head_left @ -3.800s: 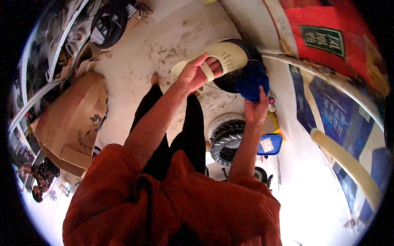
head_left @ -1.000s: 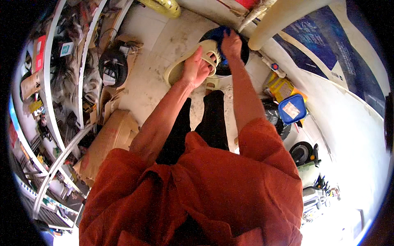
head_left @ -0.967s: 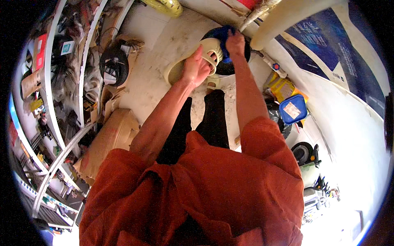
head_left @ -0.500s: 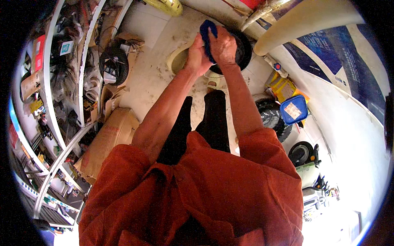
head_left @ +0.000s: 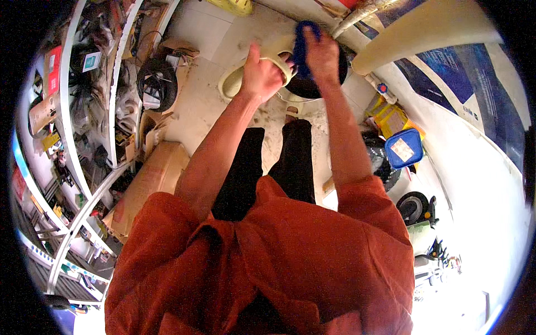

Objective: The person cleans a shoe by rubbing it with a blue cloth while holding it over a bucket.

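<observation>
Bunched cloth (head_left: 301, 53) shifted right, curved slipper (head_left: 232, 84) — cream

A: Hands?
B: Two: left hand (head_left: 262, 77), right hand (head_left: 324, 56).
A: Clogs?
B: Two, pale: one held clog (head_left: 233, 84), one worn clog (head_left: 292, 111).
A: Cloths?
B: One blue cloth (head_left: 301, 53).
A: Trouser legs (head_left: 296, 159)?
B: Two, black.
A: Blue-lidded containers?
B: One blue-lidded container (head_left: 404, 148).
A: Tyres and wheels?
B: One left-side tyre (head_left: 170, 84); at least one studded tyre (head_left: 381, 162), partly hidden; one small wheel (head_left: 413, 207).
A: Cardboard?
B: One large carton (head_left: 151, 184); smaller scraps too jumbled to count.
</observation>
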Demonstrator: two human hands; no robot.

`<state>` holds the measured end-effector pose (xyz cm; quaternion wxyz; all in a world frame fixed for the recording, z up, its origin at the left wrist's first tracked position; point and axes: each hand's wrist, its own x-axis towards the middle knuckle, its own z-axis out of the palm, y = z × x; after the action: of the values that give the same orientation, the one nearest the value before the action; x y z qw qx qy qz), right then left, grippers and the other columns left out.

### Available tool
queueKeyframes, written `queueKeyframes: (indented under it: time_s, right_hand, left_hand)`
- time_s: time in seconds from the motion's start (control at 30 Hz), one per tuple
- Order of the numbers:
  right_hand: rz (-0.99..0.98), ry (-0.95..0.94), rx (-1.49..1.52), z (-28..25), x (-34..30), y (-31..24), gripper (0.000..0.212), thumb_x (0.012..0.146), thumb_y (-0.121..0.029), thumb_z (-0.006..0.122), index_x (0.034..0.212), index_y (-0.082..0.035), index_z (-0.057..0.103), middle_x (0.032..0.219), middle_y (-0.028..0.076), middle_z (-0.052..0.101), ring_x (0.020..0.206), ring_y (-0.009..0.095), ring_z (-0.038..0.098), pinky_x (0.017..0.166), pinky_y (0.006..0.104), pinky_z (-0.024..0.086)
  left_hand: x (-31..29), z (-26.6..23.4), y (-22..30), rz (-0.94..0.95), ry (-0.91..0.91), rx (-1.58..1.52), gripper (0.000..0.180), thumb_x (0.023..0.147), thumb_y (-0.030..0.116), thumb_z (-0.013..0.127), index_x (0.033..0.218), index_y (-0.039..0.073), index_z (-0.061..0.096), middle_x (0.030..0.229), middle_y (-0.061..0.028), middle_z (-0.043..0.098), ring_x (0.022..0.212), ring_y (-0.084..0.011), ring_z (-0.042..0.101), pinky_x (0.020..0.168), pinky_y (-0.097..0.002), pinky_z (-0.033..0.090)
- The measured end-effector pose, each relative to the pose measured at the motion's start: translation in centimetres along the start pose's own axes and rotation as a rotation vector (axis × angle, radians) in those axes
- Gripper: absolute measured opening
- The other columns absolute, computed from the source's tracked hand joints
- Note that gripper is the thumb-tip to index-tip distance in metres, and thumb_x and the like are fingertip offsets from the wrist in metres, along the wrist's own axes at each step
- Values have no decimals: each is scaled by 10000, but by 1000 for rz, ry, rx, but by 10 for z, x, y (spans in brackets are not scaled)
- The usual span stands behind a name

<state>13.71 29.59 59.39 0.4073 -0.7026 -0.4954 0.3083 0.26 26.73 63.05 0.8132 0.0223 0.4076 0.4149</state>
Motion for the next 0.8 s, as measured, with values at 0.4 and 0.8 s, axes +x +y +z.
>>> queueKeyframes:
  time_s: [0.4, 0.8]
  right_hand:
    - [-258, 142, -369, 19, 16, 14, 343, 817, -349, 504, 901, -22, 571, 834, 208, 594, 783, 402, 569, 679, 455, 470]
    - [780, -48, 874, -15, 18, 22, 423, 760, -316, 647, 1060, -34, 551, 968, 76, 603, 817, 211, 585, 709, 347, 479]
  left_hand:
    - [3, 11, -18, 1, 35, -156, 697, 861, 583, 245, 1232, -2, 324, 1273, -170, 351, 1162, -307, 344, 1006, -438, 227]
    - [-13, -5, 5, -84, -135, -342, 708, 881, 492, 328, 1285, -76, 205, 1328, -255, 252, 1250, -336, 258, 1044, -415, 236]
